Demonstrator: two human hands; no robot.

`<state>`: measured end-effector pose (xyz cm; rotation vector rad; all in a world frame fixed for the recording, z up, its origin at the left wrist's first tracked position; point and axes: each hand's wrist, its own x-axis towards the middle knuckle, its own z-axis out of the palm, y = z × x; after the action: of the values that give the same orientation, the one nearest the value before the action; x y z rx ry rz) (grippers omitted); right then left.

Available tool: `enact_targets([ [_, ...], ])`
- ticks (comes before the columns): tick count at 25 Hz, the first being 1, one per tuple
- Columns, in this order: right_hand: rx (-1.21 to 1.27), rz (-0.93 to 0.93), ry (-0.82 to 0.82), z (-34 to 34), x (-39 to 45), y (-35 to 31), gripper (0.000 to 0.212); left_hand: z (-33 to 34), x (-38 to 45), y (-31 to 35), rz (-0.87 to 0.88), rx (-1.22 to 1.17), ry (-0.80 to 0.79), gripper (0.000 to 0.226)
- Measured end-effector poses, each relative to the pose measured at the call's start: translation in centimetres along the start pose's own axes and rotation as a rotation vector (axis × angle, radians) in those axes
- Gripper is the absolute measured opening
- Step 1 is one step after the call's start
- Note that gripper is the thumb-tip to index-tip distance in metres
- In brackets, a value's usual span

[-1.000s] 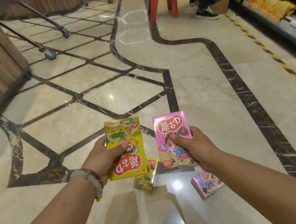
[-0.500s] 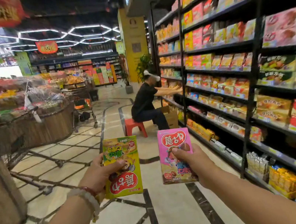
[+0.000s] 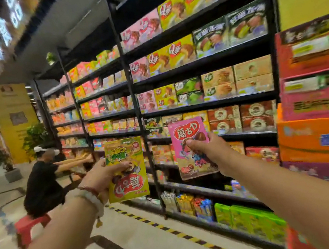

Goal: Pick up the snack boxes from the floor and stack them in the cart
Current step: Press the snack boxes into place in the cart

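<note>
Tall black shelving (image 3: 210, 104), packed with bright cartons, fills the background above a pale polished floor (image 3: 135, 247) edged with hazard striping.

Each box is pinched flat, thumb on the printed face and fingers behind. The left hand (image 3: 101, 177) grips the yellow box (image 3: 126, 171), which is held upside down and apart from its neighbour. The right hand (image 3: 208, 149) grips the pink box (image 3: 192, 148) upright, by its middle. No cart is seen in this view, so the boxes are judged to be in transit. The carry is best done with both faces kept flat and the grips kept light, since thin card is likely to dent under a hard squeeze. For a tidy stack, the yellow box would best be turned to match the pink one before being laid down.

Both are slim rectangular cartons with glossy print and crisp edges. A beaded bracelet (image 3: 89, 198) is worn on the left wrist. A person (image 3: 41, 182) is seated on a red plastic stool (image 3: 31, 225) beside the shelves.
</note>
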<state>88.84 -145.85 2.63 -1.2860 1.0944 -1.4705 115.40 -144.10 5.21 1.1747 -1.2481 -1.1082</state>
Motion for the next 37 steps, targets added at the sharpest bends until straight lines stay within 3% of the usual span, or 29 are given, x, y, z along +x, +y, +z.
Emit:
enact_targets([
  [3, -0.057, -0.059, 0.207, -10.8, -5.2, -4.1, 0.048, 10.5, -2.4, 2.7, 0.011, 0.000, -0.165, 0.041],
  [6, -0.111, -0.097, 0.397, -21.6, -12.6, -8.0, 0.048, 22.5, -6.1, 4.9, 0.066, 0.002, -0.389, 0.023],
  [10, -0.207, -0.109, 0.644, -35.5, -24.6, -12.0, 0.053, 39.9, -12.8, 6.2, 0.147, 0.000, -0.678, 0.022],
  [15, -0.363, -0.070, 1.004, -51.7, -42.4, -16.8, 0.045, 63.7, -25.5, 6.5, 0.180, -0.039, -1.064, 0.069],
  [18, -0.417, -0.078, 1.256, -59.1, -52.2, -19.2, 0.034, 75.4, -35.0, 6.8, 0.128, -0.013, -1.263, 0.111],
  [21, -0.452, -0.069, 1.453, -65.6, -60.5, -20.6, 0.039, 87.1, -43.1, 6.5, 0.122, -0.031, -1.496, 0.092],
  [23, -0.477, -0.077, 1.554, -69.4, -65.2, -21.1, 0.038, 92.9, -49.1, 6.3, 0.068, -0.024, -1.618, 0.095],
  [26, -0.440, -0.080, 1.718, -74.5, -71.9, -21.9, 0.038, 100.1, -58.1, 6.0, -0.011, -0.069, -1.797, 0.062],
  [30, -0.412, -0.074, 1.919, -79.6, -80.3, -23.0, 0.017, 109.0, -68.8, 5.9, 0.035, -0.076, -1.987, 0.081],
  [34, -0.458, -0.035, 2.034, -86.2, -89.2, -23.4, 0.014, 117.0, -79.4, 4.1, -0.002, -0.075, -2.063, 0.013],
  [37, -0.434, -0.023, 2.074, -93.0, -95.8, -23.8, 0.037, 123.6, -86.2, 2.1, -0.115, -0.096, -2.040, 0.008],
])
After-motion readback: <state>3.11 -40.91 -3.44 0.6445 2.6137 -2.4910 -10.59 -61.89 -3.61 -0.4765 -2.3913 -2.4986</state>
